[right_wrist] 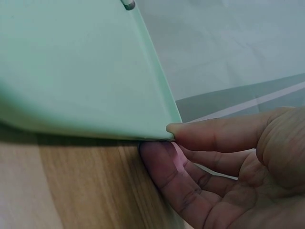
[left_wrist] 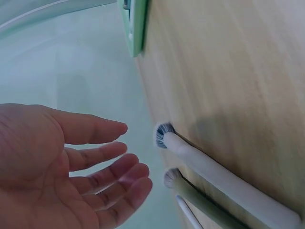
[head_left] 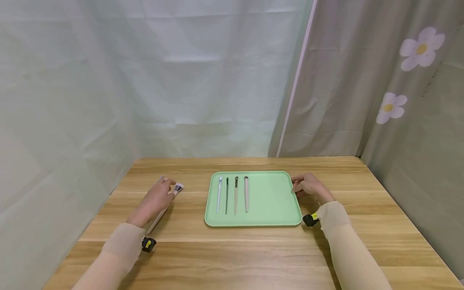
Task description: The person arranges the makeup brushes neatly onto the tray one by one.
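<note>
My left hand [head_left: 157,198] hovers with fingers spread and slightly bent, holding nothing. Beside it on the table lies a thick makeup brush [left_wrist: 228,176] with a pale handle and dark, white-tipped bristles. Next to that, the left wrist view shows a green-handled makeup brush [left_wrist: 202,202] and a thin pale stick-like handle [left_wrist: 189,213]; in the head view the hand mostly hides these two. On the right, my right hand [head_left: 309,187] pinches the rim of a light green tray [head_left: 273,199], thumb on the edge and fingers beneath it.
Several slim makeup brushes lie side by side in the tray's left half, among them a light blue one [head_left: 219,195] and a mauve one [head_left: 246,195]. The wooden table [head_left: 232,262] runs back to a pale curtain [head_left: 203,80]. A grey flowered curtain [head_left: 337,80] hangs at the right.
</note>
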A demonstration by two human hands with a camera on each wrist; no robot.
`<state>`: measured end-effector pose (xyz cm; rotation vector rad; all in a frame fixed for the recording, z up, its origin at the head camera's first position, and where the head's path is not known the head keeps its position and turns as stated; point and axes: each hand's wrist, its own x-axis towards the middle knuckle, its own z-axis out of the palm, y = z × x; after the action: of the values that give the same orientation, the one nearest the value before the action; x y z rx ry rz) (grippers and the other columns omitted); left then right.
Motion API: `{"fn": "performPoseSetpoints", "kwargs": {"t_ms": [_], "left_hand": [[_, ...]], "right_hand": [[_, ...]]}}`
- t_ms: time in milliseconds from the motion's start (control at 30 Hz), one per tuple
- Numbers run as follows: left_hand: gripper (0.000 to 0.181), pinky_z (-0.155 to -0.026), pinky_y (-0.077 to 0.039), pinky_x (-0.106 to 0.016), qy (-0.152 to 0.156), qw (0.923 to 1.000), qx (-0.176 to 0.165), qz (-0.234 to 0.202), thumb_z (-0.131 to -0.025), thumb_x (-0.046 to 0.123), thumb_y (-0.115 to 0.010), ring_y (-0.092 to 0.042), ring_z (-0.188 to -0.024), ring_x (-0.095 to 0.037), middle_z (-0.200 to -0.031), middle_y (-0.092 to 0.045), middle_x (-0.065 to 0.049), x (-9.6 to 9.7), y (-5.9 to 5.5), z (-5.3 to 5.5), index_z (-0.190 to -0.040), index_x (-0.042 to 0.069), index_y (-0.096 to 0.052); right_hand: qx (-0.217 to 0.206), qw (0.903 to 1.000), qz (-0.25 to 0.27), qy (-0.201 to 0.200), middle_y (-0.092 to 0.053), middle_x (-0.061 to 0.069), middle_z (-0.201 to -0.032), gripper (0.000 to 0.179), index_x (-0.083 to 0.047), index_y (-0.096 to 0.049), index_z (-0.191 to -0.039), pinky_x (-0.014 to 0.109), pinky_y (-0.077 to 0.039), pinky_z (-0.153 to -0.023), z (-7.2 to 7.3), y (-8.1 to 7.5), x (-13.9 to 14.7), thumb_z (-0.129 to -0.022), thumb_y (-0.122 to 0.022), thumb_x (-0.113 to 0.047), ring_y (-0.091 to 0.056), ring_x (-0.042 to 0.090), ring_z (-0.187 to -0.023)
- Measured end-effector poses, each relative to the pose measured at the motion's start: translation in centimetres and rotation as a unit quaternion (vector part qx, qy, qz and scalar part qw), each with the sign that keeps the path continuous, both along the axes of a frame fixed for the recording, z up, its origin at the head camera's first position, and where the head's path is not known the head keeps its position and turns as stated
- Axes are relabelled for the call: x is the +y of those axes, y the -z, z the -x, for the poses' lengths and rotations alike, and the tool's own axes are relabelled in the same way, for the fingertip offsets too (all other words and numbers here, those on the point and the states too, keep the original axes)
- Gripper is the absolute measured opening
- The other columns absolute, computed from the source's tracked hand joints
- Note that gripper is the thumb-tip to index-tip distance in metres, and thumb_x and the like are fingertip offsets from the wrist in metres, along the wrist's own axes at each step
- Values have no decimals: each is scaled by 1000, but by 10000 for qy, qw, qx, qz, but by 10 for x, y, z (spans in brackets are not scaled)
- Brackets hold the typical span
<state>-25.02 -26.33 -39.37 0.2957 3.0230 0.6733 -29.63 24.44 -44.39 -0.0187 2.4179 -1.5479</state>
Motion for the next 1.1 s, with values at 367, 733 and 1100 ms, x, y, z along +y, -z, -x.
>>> {"fn": "performPoseSetpoints", "kwargs": {"t_ms": [367,733,1100], "left_hand": [[49,-93,-52,-59,-154,9983,16,566,-94,4,-60,-58,-116,-50,-129,-58,-34,-7,8,1,-136,-18,-46],[22,-64,-51,-43,-165,9969,-174,756,-94,4,-64,-56,-72,-30,-84,-60,-19,-12,17,4,-107,-13,-60],[8,-60,-51,-43,-73,9944,19,1050,-93,-2,-62,-55,-66,-26,-74,-58,-11,-10,19,3,-87,-5,-65]], "right_hand": [[-38,10000,5,76,-58,16,-102,53,15,-53,-141,29,-60,-69,4,3,-2,-90,-68,8,-60,19,-83],[-8,10000,-40,71,-58,17,-104,53,16,-53,-140,31,-60,-70,2,2,0,-90,-68,8,-60,22,-85],[-24,9999,-38,95,-59,16,-103,52,15,-54,-141,30,-61,-71,3,2,1,-90,-66,7,-60,20,-84]]}}
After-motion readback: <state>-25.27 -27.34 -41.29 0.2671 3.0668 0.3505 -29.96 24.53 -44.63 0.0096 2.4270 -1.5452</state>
